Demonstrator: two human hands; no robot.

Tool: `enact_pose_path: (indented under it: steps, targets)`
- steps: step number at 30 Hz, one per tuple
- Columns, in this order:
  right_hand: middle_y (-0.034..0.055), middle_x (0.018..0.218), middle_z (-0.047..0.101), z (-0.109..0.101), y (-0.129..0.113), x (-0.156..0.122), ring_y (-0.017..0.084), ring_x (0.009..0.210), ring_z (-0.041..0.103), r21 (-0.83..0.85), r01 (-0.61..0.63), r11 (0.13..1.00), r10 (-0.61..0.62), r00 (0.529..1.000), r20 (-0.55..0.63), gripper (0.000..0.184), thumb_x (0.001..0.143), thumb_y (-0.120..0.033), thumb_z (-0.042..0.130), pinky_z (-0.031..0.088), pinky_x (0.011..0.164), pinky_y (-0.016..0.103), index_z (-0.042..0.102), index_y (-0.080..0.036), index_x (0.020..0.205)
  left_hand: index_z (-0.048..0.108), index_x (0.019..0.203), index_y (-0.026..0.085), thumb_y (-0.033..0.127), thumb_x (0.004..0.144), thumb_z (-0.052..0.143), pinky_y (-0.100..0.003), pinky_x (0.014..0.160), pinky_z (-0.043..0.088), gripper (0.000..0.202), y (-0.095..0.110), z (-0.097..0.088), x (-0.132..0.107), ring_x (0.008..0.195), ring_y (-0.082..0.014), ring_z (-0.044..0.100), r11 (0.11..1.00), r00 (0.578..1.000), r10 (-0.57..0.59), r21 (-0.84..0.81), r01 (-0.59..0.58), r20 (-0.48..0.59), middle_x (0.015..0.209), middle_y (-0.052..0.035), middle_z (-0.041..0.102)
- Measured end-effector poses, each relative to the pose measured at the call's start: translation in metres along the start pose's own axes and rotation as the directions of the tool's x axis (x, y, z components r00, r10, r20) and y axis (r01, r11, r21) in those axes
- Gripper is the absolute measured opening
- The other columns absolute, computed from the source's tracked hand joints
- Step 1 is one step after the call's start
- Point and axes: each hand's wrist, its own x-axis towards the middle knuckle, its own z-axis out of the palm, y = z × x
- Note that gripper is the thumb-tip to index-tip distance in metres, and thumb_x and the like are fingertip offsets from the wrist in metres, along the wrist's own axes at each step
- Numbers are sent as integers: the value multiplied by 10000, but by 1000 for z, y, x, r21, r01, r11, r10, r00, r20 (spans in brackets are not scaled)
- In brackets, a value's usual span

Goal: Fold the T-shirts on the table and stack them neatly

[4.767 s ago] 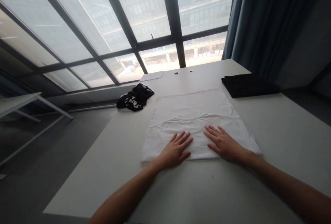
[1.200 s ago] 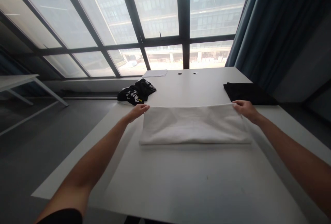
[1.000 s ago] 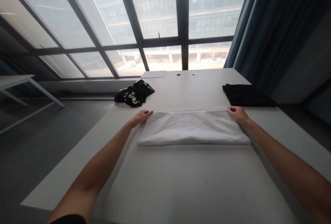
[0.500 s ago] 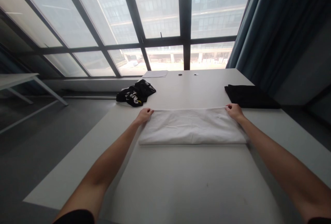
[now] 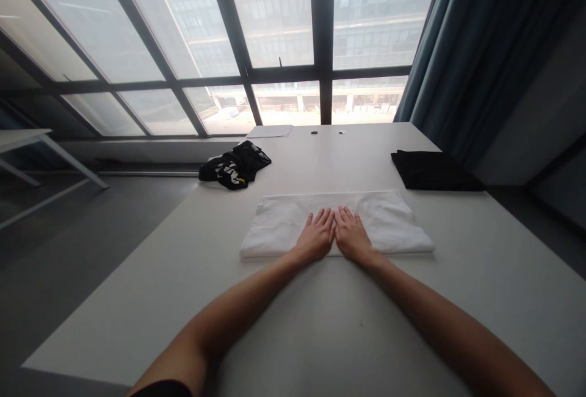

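A folded white cloth (image 5: pixel 274 226), perhaps a garment, lies as a wide flat rectangle on the white table (image 5: pixel 320 324). My left hand (image 5: pixel 317 235) rests flat on the middle of it, fingers stretched forward. Right beside it, my right hand (image 5: pixel 351 233) also lies flat on the cloth, palm down. The two hands nearly touch at the index fingers and thumbs. Neither grips the fabric. Light creases show in the cloth on both sides of the hands.
A crumpled black garment with white print (image 5: pixel 235 166) lies at the table's left edge. On the right is a folded black cloth (image 5: pixel 433 170). White paper (image 5: pixel 270 131) sits at the far edge. Windows, a blue curtain (image 5: pixel 439 49) and another table (image 5: pixel 27 136) stand beyond.
Both hands have let go of the cloth's far corners and come together at its middle, now lying flat on it. The cloth stays in about the same place.
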Motion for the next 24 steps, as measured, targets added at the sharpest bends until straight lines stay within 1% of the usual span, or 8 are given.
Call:
enact_pose_path:
  steps: [2, 4, 9, 13, 16, 19, 22, 24]
  targets:
    - [147, 1629, 300, 1, 5, 0, 291, 1517, 233, 25, -6, 1000, 5, 999, 39, 590, 994, -302, 320, 181, 1209, 498, 340, -124, 1556, 335, 1563, 155, 404, 1035, 270, -529, 1223, 187, 587, 1, 6, -4, 1522, -290, 221, 1000, 1000, -13, 23, 12, 27, 1633, -120, 291]
    - [149, 1643, 257, -3, 19, 3, 294, 1523, 214, 35, -26, 999, 23, 998, 67, 598, 1010, -360, 314, 168, 1213, 523, 331, -121, 1558, 317, 1571, 149, 414, 1035, 268, -534, 1225, 178, 600, -1, 6, -6, 1527, -292, 205, 999, 999, -22, 38, 21, 35, 1640, -123, 268]
    - [119, 1662, 204, -17, 74, 3, 275, 1537, 165, -47, -96, 994, 99, 993, 64, 597, 1028, -418, 299, 126, 1215, 570, 310, -166, 1569, 294, 1582, 164, 433, 1032, 286, -541, 1226, 168, 613, -8, 1, -2, 1528, -299, 198, 999, 997, -22, 26, 20, 77, 1647, -117, 245]
    - [117, 1656, 229, -25, 128, -16, 260, 1533, 189, -123, -134, 983, 141, 989, 50, 615, 1026, -444, 291, 155, 1220, 540, 311, -154, 1568, 302, 1582, 210, 523, 1025, 295, -564, 1225, 136, 639, -33, -3, -14, 1532, -311, 172, 996, 994, -80, 41, 77, 70, 1652, -99, 233]
    - [131, 1647, 254, -29, 150, -26, 266, 1526, 213, -152, -163, 975, 170, 985, 39, 627, 1023, -452, 280, 182, 1218, 528, 327, -129, 1558, 312, 1576, 189, 528, 1029, 279, -559, 1224, 133, 645, -56, -9, -26, 1535, -312, 158, 987, 989, -144, 78, 141, 27, 1653, -117, 225]
    - [164, 1633, 278, -30, 141, -18, 287, 1516, 238, -152, -190, 970, 193, 981, 6, 612, 1019, -421, 276, 204, 1201, 560, 356, -111, 1541, 298, 1577, 152, 520, 1030, 276, -558, 1222, 139, 660, -66, -15, -22, 1533, -316, 169, 981, 984, -176, 89, 175, -3, 1651, -145, 224]
    - [179, 1635, 263, -29, 106, 7, 290, 1519, 218, -111, -173, 979, 168, 984, -56, 592, 1015, -371, 284, 205, 1197, 559, 356, -102, 1538, 288, 1580, 163, 500, 1031, 285, -554, 1224, 129, 644, -58, -14, 3, 1537, -304, 156, 986, 989, -148, 75, 148, -14, 1651, -135, 232]
    - [167, 1647, 235, -25, 83, 24, 276, 1527, 197, -75, -124, 990, 121, 992, -38, 595, 1014, -361, 294, 197, 1203, 545, 329, -106, 1550, 296, 1578, 192, 494, 1031, 288, -552, 1224, 131, 625, -49, -9, 22, 1537, -297, 156, 992, 994, -106, 64, 105, 19, 1653, -115, 239]
